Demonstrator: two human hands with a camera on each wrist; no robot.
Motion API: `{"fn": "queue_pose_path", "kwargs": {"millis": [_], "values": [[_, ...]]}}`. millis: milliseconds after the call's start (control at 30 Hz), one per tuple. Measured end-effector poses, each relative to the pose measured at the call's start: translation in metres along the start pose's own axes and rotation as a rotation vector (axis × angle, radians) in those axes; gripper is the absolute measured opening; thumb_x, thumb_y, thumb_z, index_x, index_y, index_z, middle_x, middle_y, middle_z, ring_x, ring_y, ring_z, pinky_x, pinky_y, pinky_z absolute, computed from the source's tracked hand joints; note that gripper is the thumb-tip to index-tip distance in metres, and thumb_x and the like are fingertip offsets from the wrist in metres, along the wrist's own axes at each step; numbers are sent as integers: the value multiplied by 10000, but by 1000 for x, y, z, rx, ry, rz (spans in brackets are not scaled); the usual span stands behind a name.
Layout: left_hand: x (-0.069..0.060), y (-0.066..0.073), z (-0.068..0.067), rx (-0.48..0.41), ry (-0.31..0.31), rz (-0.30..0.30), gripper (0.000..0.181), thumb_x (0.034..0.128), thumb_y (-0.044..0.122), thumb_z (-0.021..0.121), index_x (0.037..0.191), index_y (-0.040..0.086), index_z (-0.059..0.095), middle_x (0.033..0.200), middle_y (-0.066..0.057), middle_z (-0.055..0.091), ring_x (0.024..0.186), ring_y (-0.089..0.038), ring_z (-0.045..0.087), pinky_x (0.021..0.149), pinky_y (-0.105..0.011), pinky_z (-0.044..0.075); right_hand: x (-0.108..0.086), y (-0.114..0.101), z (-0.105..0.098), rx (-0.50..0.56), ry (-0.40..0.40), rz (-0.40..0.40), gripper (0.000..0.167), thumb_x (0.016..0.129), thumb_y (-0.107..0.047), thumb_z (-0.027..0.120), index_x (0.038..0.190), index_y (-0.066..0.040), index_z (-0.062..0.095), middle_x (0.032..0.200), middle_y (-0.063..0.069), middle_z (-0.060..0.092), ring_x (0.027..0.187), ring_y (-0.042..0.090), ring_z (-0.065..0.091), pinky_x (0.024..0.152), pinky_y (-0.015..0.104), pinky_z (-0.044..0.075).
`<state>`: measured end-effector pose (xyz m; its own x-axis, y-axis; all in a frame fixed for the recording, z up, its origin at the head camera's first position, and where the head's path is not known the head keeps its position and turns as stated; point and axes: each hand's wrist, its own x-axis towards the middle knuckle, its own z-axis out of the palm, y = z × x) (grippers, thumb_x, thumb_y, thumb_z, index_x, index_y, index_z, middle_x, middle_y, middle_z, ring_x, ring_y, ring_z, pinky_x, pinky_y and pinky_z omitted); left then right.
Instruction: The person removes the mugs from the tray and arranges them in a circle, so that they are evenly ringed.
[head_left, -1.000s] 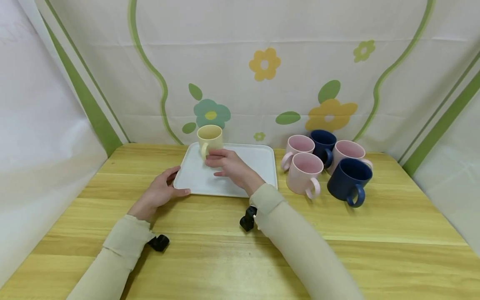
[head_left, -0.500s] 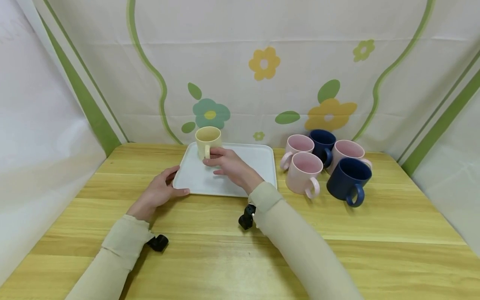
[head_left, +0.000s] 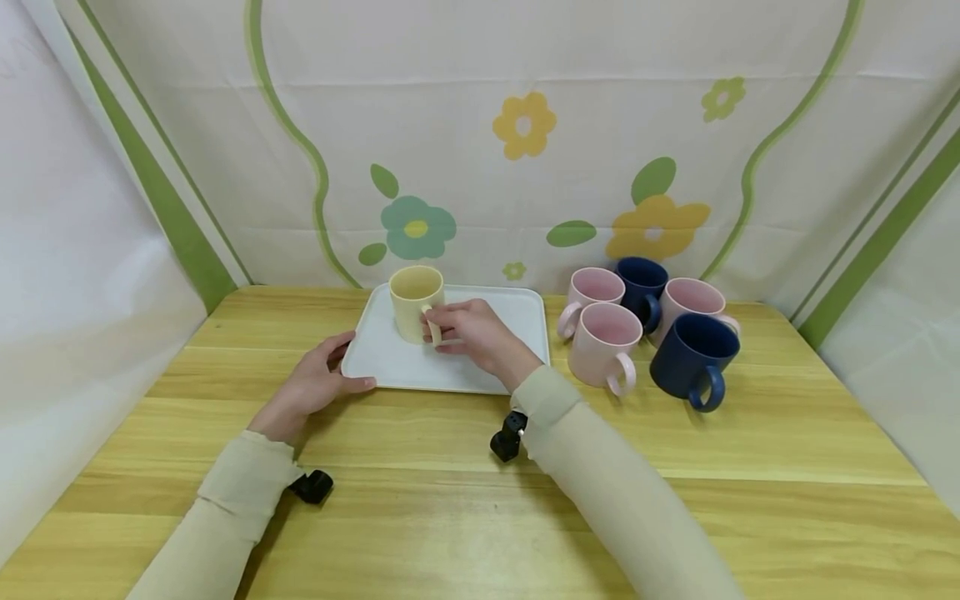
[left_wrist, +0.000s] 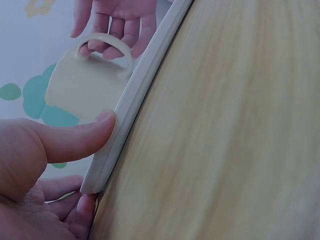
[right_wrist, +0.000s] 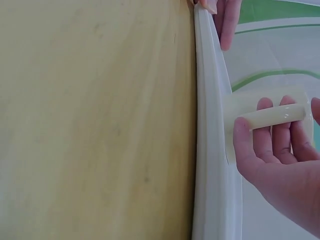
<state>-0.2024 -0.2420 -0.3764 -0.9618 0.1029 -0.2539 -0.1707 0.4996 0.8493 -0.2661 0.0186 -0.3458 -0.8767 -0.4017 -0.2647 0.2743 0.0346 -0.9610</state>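
Observation:
A pale yellow mug (head_left: 408,317) stands upright on the left part of the white tray (head_left: 360,358), its handle turned toward the front right. My right hand (head_left: 480,337) holds that mug by its handle; in the right wrist view, fingers (right_wrist: 287,132) are hooked through the handle loop. At the tray's front left corner, my left hand (head_left: 315,383) grips the rim. In the left wrist view its thumb (left_wrist: 80,140) lies on the front edge, with the other fingers curled round the side.
Right of the tray, pink mugs (head_left: 600,346) and dark blue mugs (head_left: 686,358) stand close together on the wooden table (head_left: 420,500). A white flower-printed cloth (head_left: 450,125) hangs behind the table's back edge.
The yellow mug has slid toward me on the tray, and its handle has turned to the right. My right hand has moved slightly right with the handle. The left hand stays at the corner.

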Motion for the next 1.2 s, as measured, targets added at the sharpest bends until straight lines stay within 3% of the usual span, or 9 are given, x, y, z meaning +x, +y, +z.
{"fn": "queue_pose_path", "kwargs": {"millis": [533, 800, 967, 1200], "values": [[-1, -1, -2, 10, -5, -10, 1072, 941, 207, 827, 1717, 70, 101, 1757, -224, 226, 1582, -443, 283, 1289, -605, 271, -19, 5, -11, -4, -2, 12, 285, 1062, -207, 655, 1153, 46, 750, 959, 72, 739, 871, 172, 711, 1054, 510, 576], [-1, 1, -2, 18, -4, -9, 1067, 942, 206, 826, 1715, 61, 105, 1754, -232, 226, 1583, -446, 281, 1289, -601, 275, -36, 4, -19, -24, -38, 48, 293, 1069, -191, 627, 1129, 73, 739, 899, 50, 719, 833, 169, 689, 888, 398, 602], [-2, 2, -2, 16, -4, -6, 1062, 941, 194, 825, 1714, 59, 110, 1753, -235, 229, 1585, -451, 278, 1290, -606, 271, -47, 4, -22, -69, -75, 65, 289, 1060, -172, 612, 1108, 92, 720, 821, 30, 694, 805, 163, 672, 848, 366, 605], [-2, 0, -2, 10, -9, -2, 1072, 937, 193, 829, 1716, 66, 103, 1756, -236, 220, 1591, -456, 266, 1292, -614, 262, -61, 7, -20, -89, -19, 32, 303, 1075, -135, 617, 1132, 134, 744, 826, 29, 720, 820, 141, 672, 811, 335, 600]]}}
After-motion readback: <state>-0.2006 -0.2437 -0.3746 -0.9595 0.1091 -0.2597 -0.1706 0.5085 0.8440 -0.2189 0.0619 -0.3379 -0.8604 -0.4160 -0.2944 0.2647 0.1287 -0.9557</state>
